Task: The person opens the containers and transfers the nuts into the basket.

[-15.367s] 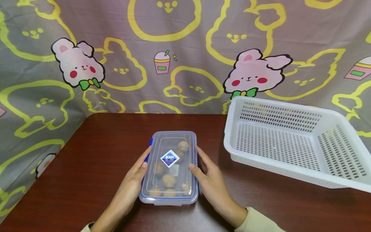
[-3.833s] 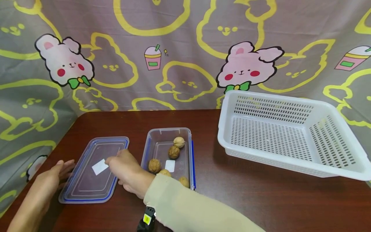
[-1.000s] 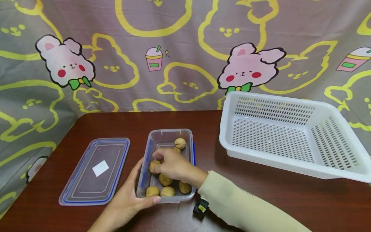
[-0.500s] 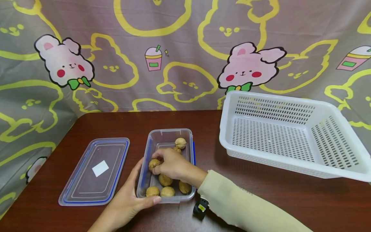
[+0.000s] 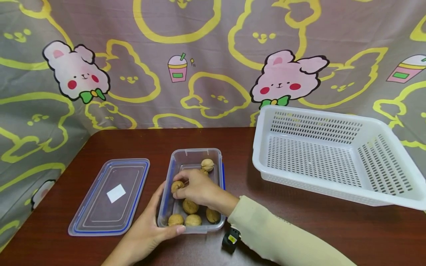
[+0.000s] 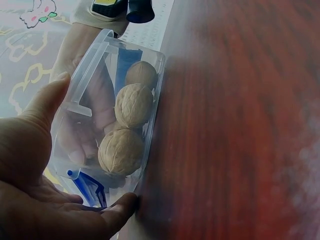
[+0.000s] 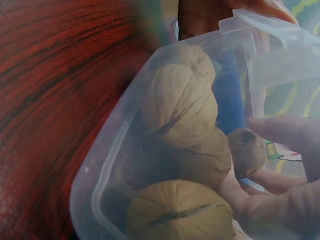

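My right hand (image 5: 201,187) reaches into an uncovered clear plastic food container (image 5: 196,150) and pinches a walnut (image 5: 177,186) between thumb and fingers, near the left wall. The right wrist view shows this walnut (image 7: 247,152) through the wall. My left hand (image 5: 148,229) holds the container's left side, its thumb at the near rim. More walnuts lie inside: one (image 5: 190,206) just below the right hand, several along the near end, and one (image 5: 207,164) at the far end beside another mostly hidden by my fingers. Through the wall, the left wrist view shows walnuts (image 6: 121,151) lined up.
The container's blue-edged lid (image 5: 96,214) lies flat on the dark wooden table (image 5: 233,147), left of the container. A white perforated basket (image 5: 307,184) stands at the right. Behind the table hangs a patterned cloth (image 5: 213,55).
The lid was on the container at first and now lies to its left. Over the last second, the walnut in my right fingers has risen slightly; my left hand stays on the container.
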`<state>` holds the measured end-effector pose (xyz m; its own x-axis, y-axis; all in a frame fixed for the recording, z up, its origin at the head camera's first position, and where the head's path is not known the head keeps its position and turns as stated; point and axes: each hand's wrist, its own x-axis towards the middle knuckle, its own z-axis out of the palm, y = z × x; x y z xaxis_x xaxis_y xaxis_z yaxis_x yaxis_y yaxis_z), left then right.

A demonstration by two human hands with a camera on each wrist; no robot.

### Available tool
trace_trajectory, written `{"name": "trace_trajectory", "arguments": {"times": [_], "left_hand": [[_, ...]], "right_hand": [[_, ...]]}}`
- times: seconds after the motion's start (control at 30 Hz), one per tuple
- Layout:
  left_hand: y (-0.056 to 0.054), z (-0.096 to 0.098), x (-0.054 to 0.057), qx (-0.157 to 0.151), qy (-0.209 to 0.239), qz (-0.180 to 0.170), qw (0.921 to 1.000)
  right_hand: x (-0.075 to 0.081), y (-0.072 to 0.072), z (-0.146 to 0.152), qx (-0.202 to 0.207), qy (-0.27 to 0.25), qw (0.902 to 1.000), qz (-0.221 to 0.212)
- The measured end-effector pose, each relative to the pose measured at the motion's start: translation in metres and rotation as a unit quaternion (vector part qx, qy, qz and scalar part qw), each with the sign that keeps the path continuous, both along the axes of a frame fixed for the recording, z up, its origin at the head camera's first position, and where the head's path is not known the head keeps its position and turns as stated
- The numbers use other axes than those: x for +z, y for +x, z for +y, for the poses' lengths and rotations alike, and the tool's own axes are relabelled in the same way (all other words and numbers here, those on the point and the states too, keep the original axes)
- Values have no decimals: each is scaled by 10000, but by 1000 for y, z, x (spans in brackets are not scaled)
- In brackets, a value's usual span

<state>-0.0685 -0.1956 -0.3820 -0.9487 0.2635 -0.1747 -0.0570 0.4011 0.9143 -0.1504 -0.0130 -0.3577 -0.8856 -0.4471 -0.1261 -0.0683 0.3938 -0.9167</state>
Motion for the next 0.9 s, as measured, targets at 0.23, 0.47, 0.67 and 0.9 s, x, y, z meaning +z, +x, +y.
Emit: {"name": "trace_trajectory", "arguments": {"times": [0.23, 0.47, 0.67, 0.9], "left_hand": [[0, 0, 0, 30, -167, 109, 9998], [0, 1, 1, 77, -242, 174, 9995], [0, 2, 3, 153, -247, 121, 9995], [0, 2, 3, 196, -266, 80, 9994]], "right_hand": [[1, 0, 2, 25, -500, 9987, -70], [17, 2, 17, 96, -498, 9987, -39], [38, 4, 38, 55, -564, 9984, 58], [64, 2, 67, -86, -285, 9981, 548]]}}
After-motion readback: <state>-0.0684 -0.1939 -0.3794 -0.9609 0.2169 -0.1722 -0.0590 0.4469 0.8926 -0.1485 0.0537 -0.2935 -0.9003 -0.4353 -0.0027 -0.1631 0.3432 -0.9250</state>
